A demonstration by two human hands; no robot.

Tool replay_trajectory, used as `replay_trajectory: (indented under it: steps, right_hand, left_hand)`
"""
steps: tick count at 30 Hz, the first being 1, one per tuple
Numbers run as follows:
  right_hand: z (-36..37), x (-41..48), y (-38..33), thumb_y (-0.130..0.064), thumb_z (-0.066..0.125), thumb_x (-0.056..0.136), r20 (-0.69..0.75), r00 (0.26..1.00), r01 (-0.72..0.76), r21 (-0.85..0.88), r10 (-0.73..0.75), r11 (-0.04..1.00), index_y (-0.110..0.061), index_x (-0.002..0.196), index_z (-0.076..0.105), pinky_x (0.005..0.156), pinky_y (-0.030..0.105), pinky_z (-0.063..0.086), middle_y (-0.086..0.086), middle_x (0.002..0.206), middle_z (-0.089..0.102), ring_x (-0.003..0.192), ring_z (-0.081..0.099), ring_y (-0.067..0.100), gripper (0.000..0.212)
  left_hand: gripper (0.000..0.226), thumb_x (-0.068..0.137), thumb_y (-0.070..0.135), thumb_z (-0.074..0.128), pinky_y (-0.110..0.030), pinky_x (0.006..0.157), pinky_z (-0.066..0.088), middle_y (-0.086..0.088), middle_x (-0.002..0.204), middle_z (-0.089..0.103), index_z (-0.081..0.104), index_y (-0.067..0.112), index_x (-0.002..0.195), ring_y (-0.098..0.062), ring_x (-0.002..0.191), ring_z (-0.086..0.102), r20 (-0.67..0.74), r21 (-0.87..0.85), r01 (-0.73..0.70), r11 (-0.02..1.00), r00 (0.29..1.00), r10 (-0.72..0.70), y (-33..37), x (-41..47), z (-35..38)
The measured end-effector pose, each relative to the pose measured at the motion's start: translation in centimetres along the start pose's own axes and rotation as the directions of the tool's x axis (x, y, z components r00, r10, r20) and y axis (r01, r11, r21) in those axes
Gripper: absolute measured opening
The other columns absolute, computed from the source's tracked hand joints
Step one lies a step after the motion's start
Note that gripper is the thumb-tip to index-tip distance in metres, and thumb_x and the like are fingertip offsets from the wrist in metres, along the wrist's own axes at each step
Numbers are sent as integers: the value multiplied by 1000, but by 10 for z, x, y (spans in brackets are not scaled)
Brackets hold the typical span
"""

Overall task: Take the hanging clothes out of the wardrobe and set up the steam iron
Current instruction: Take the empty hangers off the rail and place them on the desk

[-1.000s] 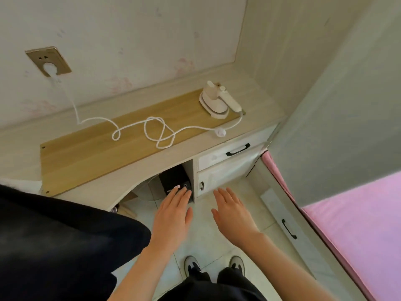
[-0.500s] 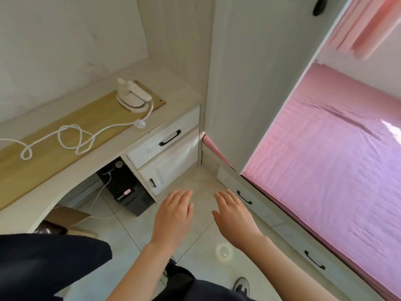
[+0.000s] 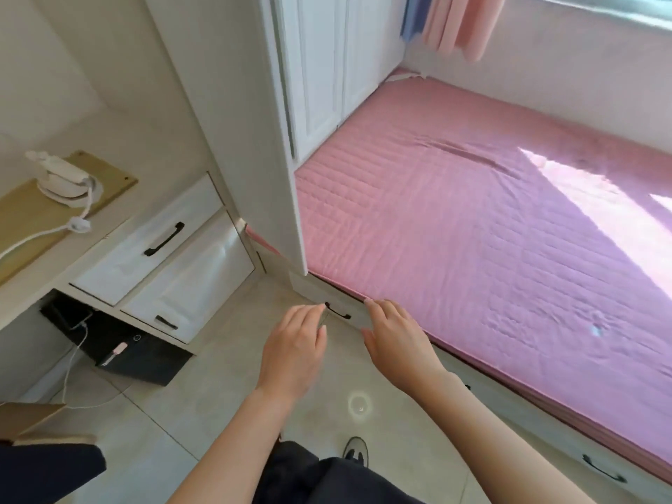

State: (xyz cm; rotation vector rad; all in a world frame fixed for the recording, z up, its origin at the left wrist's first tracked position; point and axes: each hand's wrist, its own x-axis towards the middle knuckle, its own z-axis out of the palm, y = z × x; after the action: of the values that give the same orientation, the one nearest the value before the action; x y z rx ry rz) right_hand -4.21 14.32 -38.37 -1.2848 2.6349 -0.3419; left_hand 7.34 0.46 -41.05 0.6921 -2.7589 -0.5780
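Note:
A small white steam iron [image 3: 62, 178] stands on a wooden board [image 3: 25, 212] on the desk at the far left, its white cord [image 3: 47, 231] trailing off to the left. The white wardrobe [image 3: 320, 67] with closed doors rises at top centre beside the bed. My left hand [image 3: 292, 352] and my right hand [image 3: 394, 340] hover side by side over the floor, fingers straight and empty. No clothes show in the wardrobe; its inside is hidden.
A pink mattress [image 3: 491, 231] fills the right side, with drawers [image 3: 338, 312] in the bed base. White desk drawers [image 3: 152, 245] and a black box [image 3: 123, 351] with a cable sit at left. Pink curtains [image 3: 458, 20] hang top right. Dark cloth [image 3: 47, 471] lies lower left.
The view has swung right from the desk and wall socket toward the wardrobe and bed. Both hands stay open in front of me, empty.

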Motion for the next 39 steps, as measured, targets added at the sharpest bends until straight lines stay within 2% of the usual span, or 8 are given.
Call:
replay_trajectory:
  steps: [3,7,13,16,23,32,35,39]
  right_hand:
    - [-9,-1,25,-22,54,92,-10,999,-33,2,34,999,-5,122,53,98,38,44,11,119,59,114,52,31,35]
    - [-14,10,48,-19,57,90,-33,997,-74,21,74,997,-3,115,57,91,39,49,13,110,62,105,57,34,30]
    - [-28,55,66,-22,50,95,-25,995,-99,47,101,994,-5,129,49,94,36,45,10,124,56,118,49,30,38]
    - [-39,93,74,-26,45,98,0,995,-96,44,96,994,-6,138,40,102,33,39,9,136,48,129,40,27,45]
    - [-64,185,83,-29,41,100,-18,996,-87,30,88,996,-8,139,38,104,33,38,8,138,46,130,39,26,45]
    - [-99,289,90,-31,39,100,-73,997,6,10,-5,1000,-10,135,41,104,32,37,6,134,49,126,41,25,41]
    - [-113,329,92,-31,41,99,-98,994,57,14,-55,998,-9,135,42,103,34,38,7,133,50,125,42,26,42]
    - [-129,387,93,-30,40,100,-100,985,141,2,-140,990,-8,134,43,101,33,40,8,132,50,125,42,26,41]
  left_hand:
    - [33,90,17,58,-30,93,47,1,116,65,62,10,121,-16,114,56,20,-8,-9,1000,1000,9,24,16,8]
    - [32,89,17,58,-31,92,48,1,116,65,62,11,121,-16,114,55,36,0,-46,999,998,46,41,43,14]
    - [31,90,16,57,-33,96,47,-3,115,66,62,9,120,-20,113,57,24,14,-78,997,997,77,43,103,18]
    - [32,91,16,56,-31,98,44,-2,116,65,60,9,123,-20,113,56,31,26,-91,996,995,90,39,143,18]
    - [40,93,17,50,-28,102,40,-2,127,59,52,10,132,-18,120,48,27,42,-123,991,992,122,26,239,6]
    - [43,93,9,49,-31,109,34,-10,133,53,47,4,135,-23,128,42,-113,22,-17,1000,993,19,19,346,-10]
    - [40,89,2,51,-35,104,40,-14,126,57,52,0,129,-27,122,47,-193,11,45,999,980,-42,15,383,-15]
    - [40,87,2,51,-39,102,43,-11,126,59,56,2,126,-28,123,48,-289,26,164,986,945,-150,5,432,-25]
